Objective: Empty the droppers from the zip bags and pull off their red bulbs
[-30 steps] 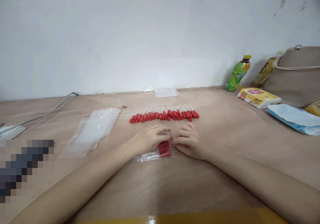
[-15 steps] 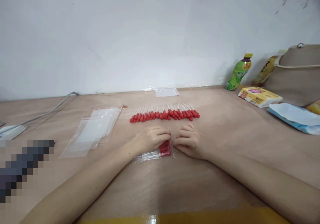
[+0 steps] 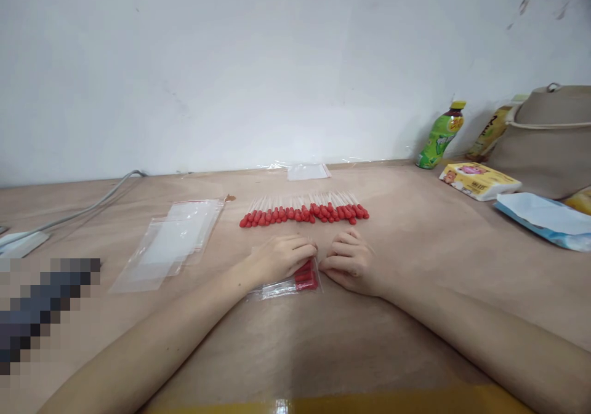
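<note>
A clear zip bag [image 3: 279, 288] with red-tipped sticks inside lies on the table in front of me, its red ends to the right. My left hand [image 3: 287, 256] lies across the top of this bag, fingers closed at its upper right corner and covering part of it. At the bag's right edge, my right hand [image 3: 349, 261] is curled with thumb and fingertips pinched together on the rim. Beyond both hands, a row of loose sticks with red heads [image 3: 300, 213] lies side by side, pale stems pointing to the wall.
Flat clear bags [image 3: 173, 242] overlap on the left, near a grey cable [image 3: 104, 199]. Another bag [image 3: 308, 171] lies by the wall. To the right are a green bottle [image 3: 441, 136], a yellow tissue pack [image 3: 480, 180], a blue-and-white packet [image 3: 545, 217] and a beige handbag [image 3: 549, 149].
Both hands have shifted very slightly to the right along the bag's right end. The bag and the row of sticks lie where they were.
</note>
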{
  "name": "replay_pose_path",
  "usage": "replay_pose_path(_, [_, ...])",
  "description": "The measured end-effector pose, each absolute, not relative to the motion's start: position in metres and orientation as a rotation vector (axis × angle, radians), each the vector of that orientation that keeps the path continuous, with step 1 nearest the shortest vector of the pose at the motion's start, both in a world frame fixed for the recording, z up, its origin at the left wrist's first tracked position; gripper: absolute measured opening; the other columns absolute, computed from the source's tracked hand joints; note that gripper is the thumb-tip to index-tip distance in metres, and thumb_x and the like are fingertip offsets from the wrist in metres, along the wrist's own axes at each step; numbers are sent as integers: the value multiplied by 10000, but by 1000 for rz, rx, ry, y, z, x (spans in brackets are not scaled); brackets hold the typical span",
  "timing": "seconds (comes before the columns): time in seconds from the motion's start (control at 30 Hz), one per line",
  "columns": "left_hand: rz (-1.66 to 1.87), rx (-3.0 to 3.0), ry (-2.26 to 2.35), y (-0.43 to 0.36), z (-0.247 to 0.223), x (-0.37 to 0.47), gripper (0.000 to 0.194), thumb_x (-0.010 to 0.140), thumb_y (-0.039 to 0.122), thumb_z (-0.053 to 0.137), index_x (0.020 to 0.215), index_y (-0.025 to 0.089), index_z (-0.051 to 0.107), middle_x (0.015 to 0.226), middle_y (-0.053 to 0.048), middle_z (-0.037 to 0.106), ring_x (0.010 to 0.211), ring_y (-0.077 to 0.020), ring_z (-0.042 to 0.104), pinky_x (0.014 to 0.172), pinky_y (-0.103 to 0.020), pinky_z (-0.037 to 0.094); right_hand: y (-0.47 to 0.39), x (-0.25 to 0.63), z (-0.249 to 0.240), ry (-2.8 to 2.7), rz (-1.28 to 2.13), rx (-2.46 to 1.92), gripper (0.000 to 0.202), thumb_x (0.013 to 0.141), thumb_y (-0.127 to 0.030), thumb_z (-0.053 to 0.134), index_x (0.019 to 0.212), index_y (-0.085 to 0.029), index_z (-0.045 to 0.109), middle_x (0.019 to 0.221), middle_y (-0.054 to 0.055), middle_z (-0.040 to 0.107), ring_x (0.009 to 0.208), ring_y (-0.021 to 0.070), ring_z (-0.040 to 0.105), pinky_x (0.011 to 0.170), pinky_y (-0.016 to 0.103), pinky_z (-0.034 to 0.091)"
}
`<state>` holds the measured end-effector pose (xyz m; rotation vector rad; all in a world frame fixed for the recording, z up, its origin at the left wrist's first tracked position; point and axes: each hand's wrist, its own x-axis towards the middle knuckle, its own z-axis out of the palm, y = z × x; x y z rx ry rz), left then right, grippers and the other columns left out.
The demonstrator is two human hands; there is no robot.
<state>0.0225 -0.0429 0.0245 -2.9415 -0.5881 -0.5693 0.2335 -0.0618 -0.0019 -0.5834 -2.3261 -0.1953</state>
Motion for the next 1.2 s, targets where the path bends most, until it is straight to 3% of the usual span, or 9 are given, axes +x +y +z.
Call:
replay_pose_path(0.23, [-551,-3074,-542,-40,32,25,205,887,170,416,961,174,607,1059,-46,619,923,-152,578,799,-253,448,-60,234,-5,-2324,-204,-550,122,823,-209,537,866,-248,644,718,-1,605,719,129,449,672,299,283])
replay_pose_path(0.53, [-559,-2968,-559,-40,31,28,276,907,181,352,835,142,616,784,-42,615,692,-125,556,642,-223,436,-63,234,2,-2384,-285,-443,112,828,-172,512,770,-217,598,708,-12,590,702,119,448,680,296,289])
replay_pose_path(0.73, [-631,-3056,-698,-40,26,28,227,881,145,390,1015,159,572,1023,-65,601,902,-153,562,791,-267,458,-65,235,4,-2431,-238,-495,117,812,-157,494,722,-204,553,740,-3,602,739,125,491,697,295,295])
replay_pose_path(0.83, [-738,-3110,-861,-39,24,26,275,849,152,459,1118,161,516,1114,-83,561,1006,-171,532,872,-309,445,-69,234,5,-2307,93,-870,79,756,-142,514,804,-201,534,720,-9,607,701,127,525,705,304,316])
replay_pose_path(0.97, [-825,-3169,-962,-39,24,25,312,831,164,501,1143,170,487,1088,-78,565,990,-169,535,857,-323,448,-70,226,4,-2009,819,-1107,237,800,-245,519,1019,-201,439,757,-3,646,657,128,586,648,287,393])
replay_pose_path(1.07, [-867,-3168,-970,-39,24,25,276,832,169,502,1108,177,502,1025,-61,577,935,-160,545,815,-306,453,-67,219,0,-1840,1115,-1095,342,757,-302,597,1024,-203,407,784,13,655,695,148,616,611,277,428])
replay_pose_path(1.2, [-883,-3130,-981,-38,21,25,250,833,180,500,1083,177,510,1023,-65,572,917,-162,542,798,-305,455,-65,216,0,-1605,1410,-1156,357,698,-222,639,948,-204,384,723,-13,657,704,152,634,661,294,461])
